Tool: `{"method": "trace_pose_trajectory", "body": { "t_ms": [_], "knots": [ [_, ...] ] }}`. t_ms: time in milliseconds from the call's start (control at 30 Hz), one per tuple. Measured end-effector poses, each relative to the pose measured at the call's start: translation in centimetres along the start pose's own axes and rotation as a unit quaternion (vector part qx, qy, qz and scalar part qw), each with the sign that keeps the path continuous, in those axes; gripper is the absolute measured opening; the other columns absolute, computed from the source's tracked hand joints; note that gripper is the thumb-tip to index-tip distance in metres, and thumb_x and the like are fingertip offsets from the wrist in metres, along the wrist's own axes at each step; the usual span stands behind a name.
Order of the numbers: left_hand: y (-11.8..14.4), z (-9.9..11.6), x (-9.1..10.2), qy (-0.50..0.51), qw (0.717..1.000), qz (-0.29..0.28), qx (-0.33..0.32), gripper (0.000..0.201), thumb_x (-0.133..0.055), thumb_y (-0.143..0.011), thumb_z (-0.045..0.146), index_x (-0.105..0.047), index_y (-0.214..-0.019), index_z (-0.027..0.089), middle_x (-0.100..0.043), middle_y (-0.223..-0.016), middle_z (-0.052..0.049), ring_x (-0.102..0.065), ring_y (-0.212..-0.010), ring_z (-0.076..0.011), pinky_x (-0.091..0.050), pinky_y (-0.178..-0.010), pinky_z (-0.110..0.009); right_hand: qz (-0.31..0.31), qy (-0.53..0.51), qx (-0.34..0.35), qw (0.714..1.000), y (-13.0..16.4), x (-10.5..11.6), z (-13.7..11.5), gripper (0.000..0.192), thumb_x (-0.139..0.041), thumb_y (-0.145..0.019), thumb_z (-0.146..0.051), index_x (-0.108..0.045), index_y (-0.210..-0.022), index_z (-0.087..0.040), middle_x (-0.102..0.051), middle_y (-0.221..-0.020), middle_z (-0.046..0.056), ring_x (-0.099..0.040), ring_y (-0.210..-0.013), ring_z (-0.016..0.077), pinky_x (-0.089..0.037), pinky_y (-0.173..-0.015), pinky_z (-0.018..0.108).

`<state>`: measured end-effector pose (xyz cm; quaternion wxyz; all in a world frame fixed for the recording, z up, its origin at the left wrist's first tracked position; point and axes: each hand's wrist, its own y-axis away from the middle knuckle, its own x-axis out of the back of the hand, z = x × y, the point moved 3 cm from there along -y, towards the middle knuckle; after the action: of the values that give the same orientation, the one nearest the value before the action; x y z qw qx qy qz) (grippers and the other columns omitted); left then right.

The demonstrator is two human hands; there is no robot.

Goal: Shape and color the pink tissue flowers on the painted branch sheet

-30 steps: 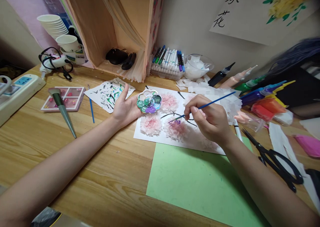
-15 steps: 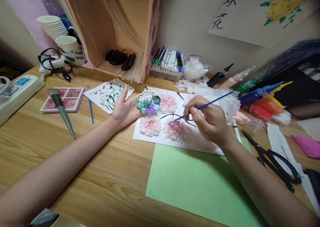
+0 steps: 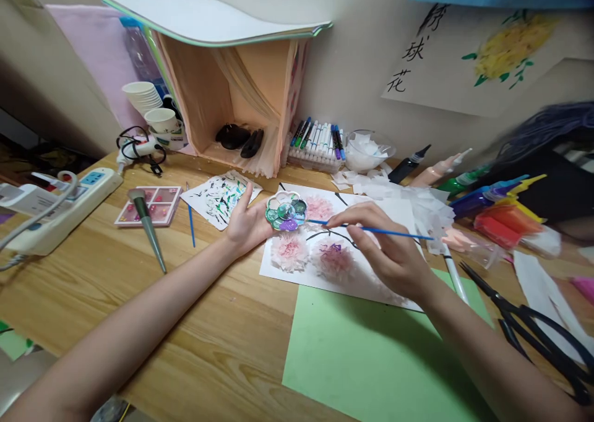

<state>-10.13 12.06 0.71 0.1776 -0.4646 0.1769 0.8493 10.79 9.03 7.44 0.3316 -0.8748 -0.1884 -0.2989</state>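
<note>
My left hand (image 3: 245,225) lies palm up with its thumb raised and carries a flower-shaped paint palette (image 3: 286,211) on its fingers. Green paint fills several wells, and purple paint sits in the front one. In a pinch, my right hand (image 3: 390,249) holds a blue paintbrush (image 3: 415,235) almost level. Its tip is at the palette's right edge, by the purple paint; exact contact is unclear. Beneath lies white paper (image 3: 271,272) with pink tissue-paper flowers and black painted stems. One tissue-paper flower (image 3: 333,258) has purple paint at its centre.
Green paper (image 3: 366,354) lies under the white sheet's front edge. Scissors (image 3: 524,317) and a white marker (image 3: 455,276) are at the right. A makeup brush (image 3: 147,227), another blue paintbrush (image 3: 191,221) and a paint-smeared paper (image 3: 223,199) lie left. Paint bottles (image 3: 411,165) stand behind.
The paintbrush has moved left and away from the flower to the palette, its handle now flatter. My left hand still holds the palette. The camera view has shifted upward and left.
</note>
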Motion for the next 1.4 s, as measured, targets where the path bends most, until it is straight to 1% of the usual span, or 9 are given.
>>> {"method": "trace_pose_trajectory", "body": {
  "t_ms": [133, 467, 633, 767, 867, 933, 1067, 1233, 1400],
  "knots": [
    [0.0, 0.0, -0.1, 0.003, 1.0, -0.01, 0.0, 0.07, -0.025, -0.094, 0.057, -0.047, -0.134, 0.004, -0.063, -0.123, -0.022, -0.059, -0.117, -0.0334, -0.036, -0.106, -0.049, -0.049, 0.007, -0.002, 0.999, 0.2, -1.1, 0.2, 0.021, -0.044, -0.096, -0.021, -0.062, -0.106, -0.024, -0.066, -0.097, 0.005, -0.058, -0.095, 0.0189, -0.047, -0.08, 0.033],
    [0.0, 0.0, 0.2, -0.001, 1.0, -0.028, -0.001, 0.067, -0.025, -0.095, 0.055, -0.048, -0.133, 0.005, -0.064, -0.122, -0.021, -0.06, -0.116, -0.0328, -0.037, -0.105, -0.048, -0.034, -0.006, -0.014, 0.999, 0.1, -1.2, 0.4, 0.02, -0.043, -0.097, -0.023, -0.062, -0.104, -0.024, -0.067, -0.098, 0.006, -0.059, -0.094, 0.0196, -0.047, -0.08, 0.035],
    [0.0, 0.1, 0.2, 0.006, 1.0, -0.017, 0.002, 0.069, -0.024, -0.095, 0.055, -0.046, -0.136, 0.004, -0.064, -0.122, -0.021, -0.061, -0.115, -0.0328, -0.038, -0.105, -0.049, -0.042, -0.007, -0.031, 0.999, 0.0, -1.1, 0.6, 0.022, -0.042, -0.097, -0.026, -0.063, -0.104, -0.025, -0.068, -0.097, 0.005, -0.061, -0.094, 0.0195, -0.046, -0.081, 0.035],
    [0.0, 0.1, 0.1, 0.01, 1.0, -0.002, 0.005, 0.072, -0.025, -0.094, 0.058, -0.043, -0.138, 0.005, -0.064, -0.123, -0.021, -0.061, -0.114, -0.0328, -0.038, -0.104, -0.05, 0.037, -0.012, -0.04, 0.998, -0.3, 0.7, 0.7, 0.027, -0.039, -0.098, -0.03, -0.065, -0.1, -0.024, -0.068, -0.095, 0.005, -0.061, -0.089, 0.0189, -0.046, -0.079, 0.034],
    [0.0, 0.1, 0.1, 0.001, 1.0, 0.009, 0.003, 0.075, -0.025, -0.093, 0.06, -0.041, -0.14, 0.004, -0.064, -0.122, -0.022, -0.061, -0.114, -0.033, -0.039, -0.104, -0.05, 0.129, -0.045, -0.054, 0.989, -0.4, 2.4, 1.0, 0.03, -0.042, -0.098, -0.033, -0.066, -0.083, -0.022, -0.065, -0.078, 0.002, -0.06, -0.075, 0.0156, -0.044, -0.069, 0.03],
    [0.1, 0.1, 0.1, -0.009, 1.0, 0.016, -0.001, 0.076, -0.025, -0.093, 0.06, -0.04, -0.14, 0.003, -0.064, -0.122, -0.022, -0.061, -0.115, -0.0329, -0.039, -0.105, -0.05, 0.158, -0.067, -0.061, 0.983, -0.4, 3.2, 1.2, 0.035, -0.044, -0.097, -0.034, -0.062, -0.07, -0.021, -0.06, -0.065, 0.0, -0.056, -0.062, 0.0126, -0.042, -0.061, 0.028],
    [0.1, 0.2, 0.1, -0.016, 1.0, 0.017, -0.002, 0.073, -0.029, -0.093, 0.057, -0.039, -0.14, 0.002, -0.064, -0.122, -0.022, -0.059, -0.117, -0.0331, -0.037, -0.106, -0.05, 0.128, -0.04, -0.064, 0.989, -0.5, 3.0, 1.1, 0.042, -0.044, -0.097, -0.036, -0.057, -0.06, -0.02, -0.055, -0.056, -0.001, -0.05, -0.052, 0.011, -0.039, -0.053, 0.027],
    [0.0, 0.2, -0.1, -0.012, 1.0, 0.022, 0.001, 0.073, -0.029, -0.092, 0.056, -0.038, -0.141, 0.003, -0.063, -0.124, -0.021, -0.058, -0.119, -0.0327, -0.035, -0.108, -0.049, 0.063, 0.023, -0.015, 0.998, -0.5, 1.9, 0.5, 0.041, -0.042, -0.097, -0.031, -0.055, -0.06, -0.021, -0.055, -0.054, 0.0, -0.052, -0.058, 0.013, -0.04, -0.058, 0.029],
    [0.0, 0.1, 0.0, -0.027, 0.999, 0.029, 0.002, 0.075, -0.028, -0.092, 0.058, -0.037, -0.141, 0.002, -0.064, -0.123, -0.021, -0.059, -0.118, -0.032, -0.036, -0.108, -0.048, 0.03, 0.048, 0.014, 0.998, -0.5, 1.4, 0.5, 0.039, -0.04, -0.097, -0.027, -0.053, -0.061, -0.021, -0.057, -0.058, 0.0, -0.052, -0.061, 0.0134, -0.04, -0.06, 0.029]
  ]
}}
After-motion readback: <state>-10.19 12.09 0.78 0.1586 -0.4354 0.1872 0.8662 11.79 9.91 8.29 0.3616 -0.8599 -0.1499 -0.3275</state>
